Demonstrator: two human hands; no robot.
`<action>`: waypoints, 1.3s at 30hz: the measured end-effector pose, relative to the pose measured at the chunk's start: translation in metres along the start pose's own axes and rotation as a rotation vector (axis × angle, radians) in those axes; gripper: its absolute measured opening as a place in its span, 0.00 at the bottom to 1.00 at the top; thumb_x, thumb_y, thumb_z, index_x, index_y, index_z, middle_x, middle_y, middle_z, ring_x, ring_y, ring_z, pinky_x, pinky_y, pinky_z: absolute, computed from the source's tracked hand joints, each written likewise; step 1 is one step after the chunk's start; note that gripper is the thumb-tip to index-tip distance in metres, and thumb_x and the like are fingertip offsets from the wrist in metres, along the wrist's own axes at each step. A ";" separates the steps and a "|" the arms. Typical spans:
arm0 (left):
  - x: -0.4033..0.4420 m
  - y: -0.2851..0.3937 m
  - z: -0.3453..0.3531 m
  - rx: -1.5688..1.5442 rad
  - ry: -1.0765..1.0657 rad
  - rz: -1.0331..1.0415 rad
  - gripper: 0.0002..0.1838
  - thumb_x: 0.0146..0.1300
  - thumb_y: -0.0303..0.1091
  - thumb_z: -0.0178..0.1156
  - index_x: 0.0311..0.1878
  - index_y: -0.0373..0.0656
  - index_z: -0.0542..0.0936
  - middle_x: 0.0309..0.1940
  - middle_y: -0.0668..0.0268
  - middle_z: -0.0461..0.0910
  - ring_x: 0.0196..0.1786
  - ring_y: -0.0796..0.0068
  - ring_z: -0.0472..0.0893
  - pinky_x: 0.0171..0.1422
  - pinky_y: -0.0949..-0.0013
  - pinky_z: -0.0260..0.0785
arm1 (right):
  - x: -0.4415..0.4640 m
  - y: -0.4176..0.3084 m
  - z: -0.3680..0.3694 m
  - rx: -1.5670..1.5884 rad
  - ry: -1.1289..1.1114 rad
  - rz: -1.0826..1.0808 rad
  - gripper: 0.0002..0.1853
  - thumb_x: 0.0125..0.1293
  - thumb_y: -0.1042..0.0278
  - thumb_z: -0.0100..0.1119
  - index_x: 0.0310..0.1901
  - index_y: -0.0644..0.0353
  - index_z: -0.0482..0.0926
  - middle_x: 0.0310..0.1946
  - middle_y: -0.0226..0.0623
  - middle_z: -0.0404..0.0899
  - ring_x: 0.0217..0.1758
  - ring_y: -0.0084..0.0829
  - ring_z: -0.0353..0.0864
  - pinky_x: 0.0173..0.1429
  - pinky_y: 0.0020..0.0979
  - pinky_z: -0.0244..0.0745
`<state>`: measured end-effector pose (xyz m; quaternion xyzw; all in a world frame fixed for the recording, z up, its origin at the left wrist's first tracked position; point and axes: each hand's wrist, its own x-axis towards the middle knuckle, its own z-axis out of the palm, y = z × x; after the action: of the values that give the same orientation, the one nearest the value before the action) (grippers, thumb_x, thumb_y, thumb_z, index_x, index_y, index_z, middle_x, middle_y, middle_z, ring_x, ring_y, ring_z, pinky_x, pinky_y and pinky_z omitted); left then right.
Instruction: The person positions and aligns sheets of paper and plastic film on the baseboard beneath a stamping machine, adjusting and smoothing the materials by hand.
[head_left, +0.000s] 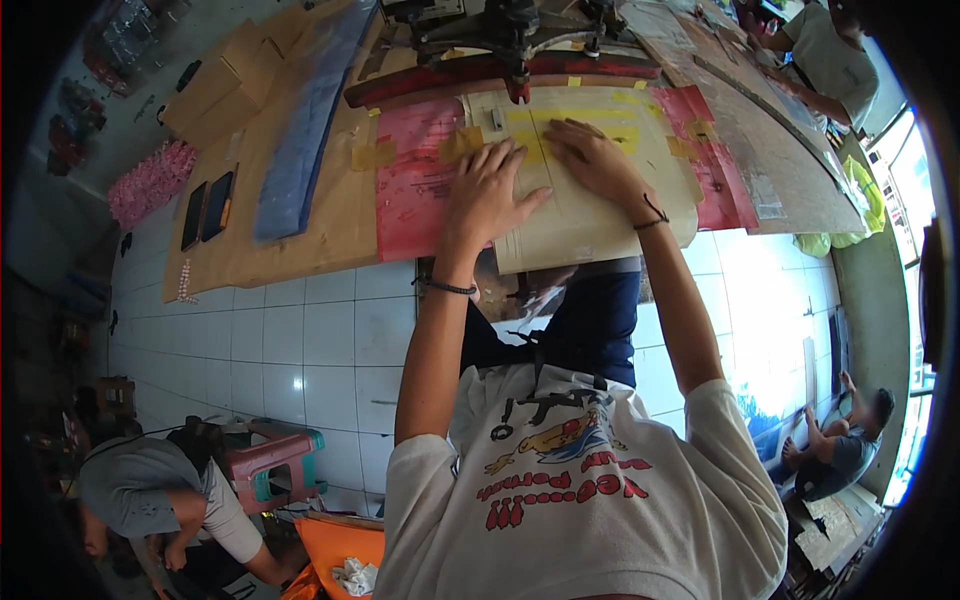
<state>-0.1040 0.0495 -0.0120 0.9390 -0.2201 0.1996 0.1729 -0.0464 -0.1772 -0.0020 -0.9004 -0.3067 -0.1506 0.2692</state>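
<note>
My left hand [492, 195] lies flat with its fingers spread on the left part of a beige sheet [600, 225], beside a strip of brown tape. Flat on the same sheet, near its yellow patches, rests my right hand [595, 165], palm down. Under the beige sheet is a red sheet [408, 205], which shows on both sides. A small metal piece [497, 119] sits above my left hand. Just beyond the hands, a dark machine frame with a red bar [430, 82] spans the sheets.
On the wooden table [340, 240] lie a blue plastic strip [295, 165], two phones [217, 205] and a cardboard box [225, 85]. Co-workers are at the upper right [835, 60], lower left [150, 490] and lower right [840, 450]. A red and green stool [275, 465] stands on the floor.
</note>
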 end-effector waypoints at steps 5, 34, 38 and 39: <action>-0.001 0.002 -0.002 -0.016 0.010 -0.003 0.40 0.66 0.64 0.61 0.70 0.40 0.76 0.74 0.58 0.71 0.76 0.59 0.67 0.80 0.53 0.56 | -0.007 -0.005 0.000 -0.033 0.060 -0.021 0.18 0.74 0.64 0.57 0.61 0.61 0.82 0.67 0.48 0.78 0.75 0.50 0.71 0.79 0.45 0.64; 0.007 0.008 -0.018 -0.036 -0.048 0.012 0.39 0.67 0.60 0.62 0.69 0.36 0.74 0.73 0.53 0.70 0.76 0.55 0.66 0.81 0.50 0.55 | -0.002 -0.021 -0.007 0.065 0.144 0.039 0.13 0.66 0.73 0.63 0.50 0.65 0.87 0.58 0.50 0.83 0.67 0.51 0.77 0.74 0.46 0.69; 0.009 0.009 -0.020 -0.036 -0.074 -0.001 0.40 0.67 0.61 0.61 0.69 0.35 0.74 0.73 0.54 0.70 0.76 0.55 0.66 0.81 0.49 0.55 | -0.001 -0.019 -0.007 0.058 0.134 0.054 0.13 0.66 0.73 0.63 0.51 0.65 0.87 0.58 0.49 0.83 0.68 0.50 0.77 0.75 0.46 0.69; 0.010 0.008 -0.020 -0.036 -0.081 -0.003 0.41 0.67 0.62 0.61 0.69 0.35 0.74 0.73 0.54 0.70 0.76 0.54 0.66 0.81 0.48 0.55 | 0.000 -0.020 -0.007 0.056 0.128 0.057 0.13 0.66 0.73 0.63 0.51 0.65 0.87 0.58 0.48 0.83 0.68 0.50 0.76 0.75 0.46 0.69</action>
<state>-0.1061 0.0473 0.0116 0.9434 -0.2291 0.1573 0.1810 -0.0599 -0.1684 0.0113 -0.8895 -0.2671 -0.1914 0.3174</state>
